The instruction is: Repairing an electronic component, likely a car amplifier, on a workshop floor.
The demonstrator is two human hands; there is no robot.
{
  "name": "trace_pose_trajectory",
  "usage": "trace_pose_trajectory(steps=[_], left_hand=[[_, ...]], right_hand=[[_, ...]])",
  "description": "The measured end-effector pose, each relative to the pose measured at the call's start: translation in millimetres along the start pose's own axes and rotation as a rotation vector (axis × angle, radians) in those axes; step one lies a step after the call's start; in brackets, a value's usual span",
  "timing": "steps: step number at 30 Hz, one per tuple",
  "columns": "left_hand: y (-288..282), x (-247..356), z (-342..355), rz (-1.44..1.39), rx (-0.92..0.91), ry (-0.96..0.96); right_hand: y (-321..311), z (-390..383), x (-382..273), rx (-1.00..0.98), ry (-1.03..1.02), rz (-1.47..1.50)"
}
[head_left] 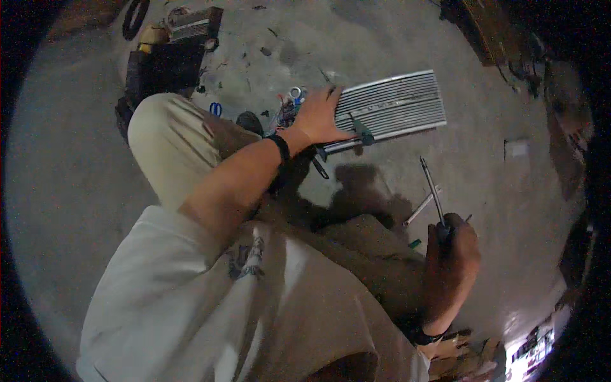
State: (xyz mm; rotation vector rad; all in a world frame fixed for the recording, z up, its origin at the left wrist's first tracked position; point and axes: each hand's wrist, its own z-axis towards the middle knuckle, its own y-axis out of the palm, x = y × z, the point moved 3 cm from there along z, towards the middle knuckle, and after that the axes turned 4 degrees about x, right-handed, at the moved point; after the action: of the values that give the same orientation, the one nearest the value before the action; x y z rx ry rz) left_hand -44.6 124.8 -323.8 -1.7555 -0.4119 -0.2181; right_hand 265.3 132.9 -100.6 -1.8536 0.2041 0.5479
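Note:
My left hand (316,118) grips the near-left end of a long silver finned metal heatsink (407,99), thumb on its lower edge and fingers over its top edge. A small dark green piece (364,132) hangs at the heatsink's lower edge, by my thumb. Beside that wrist lies a tangle of thin coloured wires (284,116). My right hand (457,249) is apart from the heatsink, low on the right. It is closed round the handle of a screwdriver (431,188), whose shaft points up and away from me.
A wrench (420,209) lies on the concrete floor near the screwdriver. Blue-handled scissors (216,109) are by my left knee (165,124). A black-handled tool (320,167) rests below the heatsink. At far left stands a dark box (167,69); a pale square (517,148) is to the right.

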Motion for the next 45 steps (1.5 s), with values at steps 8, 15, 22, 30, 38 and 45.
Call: trace_pose_trajectory(steps=[8,15,22,30,38,45], left_hand=[[8,12,-2,0.016,-0.062,0.017],[-1,-1,-8,0.037,-0.046,0.092],[-23,38,1,-0.038,-0.169,0.072],[-126,41,-31,0.194,-0.317,0.200],[-159,27,-35,-0.033,-0.340,0.248],[-255,136,-74,-0.089,-0.472,0.187]], right_hand=[[-2,-6,15,-0.018,0.074,0.029],[-1,-13,7,-0.034,0.103,-0.050],[-9,-37,21,-0.022,0.234,-0.108],[2,-27,0,-0.128,0.230,-0.084],[54,-46,-5,0.069,0.337,0.112],[60,-105,-41,0.026,0.449,0.235]])
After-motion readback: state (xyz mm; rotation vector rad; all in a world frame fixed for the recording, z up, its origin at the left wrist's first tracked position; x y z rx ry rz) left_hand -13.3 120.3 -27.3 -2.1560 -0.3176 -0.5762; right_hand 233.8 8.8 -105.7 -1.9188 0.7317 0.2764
